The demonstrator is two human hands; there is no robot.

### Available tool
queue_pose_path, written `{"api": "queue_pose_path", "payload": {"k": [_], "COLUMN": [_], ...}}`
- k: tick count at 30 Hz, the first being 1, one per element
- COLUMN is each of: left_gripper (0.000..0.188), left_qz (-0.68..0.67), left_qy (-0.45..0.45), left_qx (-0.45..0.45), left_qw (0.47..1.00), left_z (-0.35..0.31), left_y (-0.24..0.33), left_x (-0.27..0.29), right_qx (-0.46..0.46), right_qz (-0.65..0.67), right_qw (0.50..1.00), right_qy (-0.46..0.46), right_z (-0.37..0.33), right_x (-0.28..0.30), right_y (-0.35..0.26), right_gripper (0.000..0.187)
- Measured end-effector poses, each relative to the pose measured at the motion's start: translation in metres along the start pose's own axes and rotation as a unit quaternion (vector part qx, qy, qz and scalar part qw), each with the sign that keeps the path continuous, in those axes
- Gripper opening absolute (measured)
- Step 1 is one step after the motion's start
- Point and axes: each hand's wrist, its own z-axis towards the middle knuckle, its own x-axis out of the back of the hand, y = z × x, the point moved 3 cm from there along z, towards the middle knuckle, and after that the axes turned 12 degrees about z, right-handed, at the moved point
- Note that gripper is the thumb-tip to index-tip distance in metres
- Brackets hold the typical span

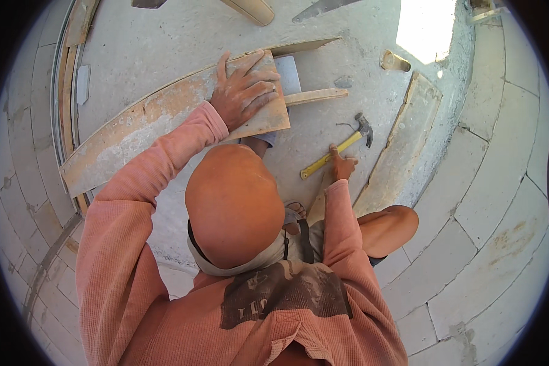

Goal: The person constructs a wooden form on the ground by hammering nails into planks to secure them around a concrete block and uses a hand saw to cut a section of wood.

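Shirt print (285,294) nearest — lettering partial, no other writing readable. Right hand (344,166) curled round yellow hammer (350,143) mid-handle, likely for control. Beyond, left hand (243,91) spread open on end of wooden board (158,113), grasping nothing — palm likely steadying it. Grey blade (321,9) farthest, on floor (177,36).

Left hand (245,91): spread on a long wooden board (140,131)
Right hand (343,166): around a yellow-handled claw hammer (349,141)
Near block wall (488,195): another plank (405,143)
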Motion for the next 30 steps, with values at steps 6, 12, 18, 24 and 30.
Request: {"api": "queue_pose_path", "payload": {"k": [6, 12, 18, 24, 30], "left_gripper": [0.010, 0.010, 0.011, 0.010, 0.010], "left_qz": [0.007, 0.002, 0.002, 0.004, -0.001], "left_qy": [0.004, 0.003, 0.002, -0.014, -0.013], "left_qx": [-0.005, -0.017, -0.018, -0.016, -0.017], "left_qw": [1.000, 1.000, 1.000, 1.000, 1.000], "left_z": [-0.003, 0.005, 0.002, 0.001, 0.000], "left_y": [0.001, 0.004, 0.004, 0.006, 0.006], "left_x": [0.002, -0.001, 0.002, 0.000, 0.000], "right_qx": [-0.090, -0.009, 0.457, 0.513, 0.621], "right_qz": [0.245, 0.286, -0.010, -0.143, 0.017], "right_qw": [0.943, 0.927, 0.846, 0.790, 0.757], "right_qy": [-0.206, -0.245, -0.275, -0.305, -0.202], "right_z": [0.002, -0.084, -0.132, -0.141, -0.149], "right_x": [0.008, 0.129, 0.160, 0.150, 0.151], "right_y": [-0.025, -0.169, -0.272, -0.296, -0.285], "right_gripper": [0.038, 0.025, 0.030, 0.031, 0.038]}}
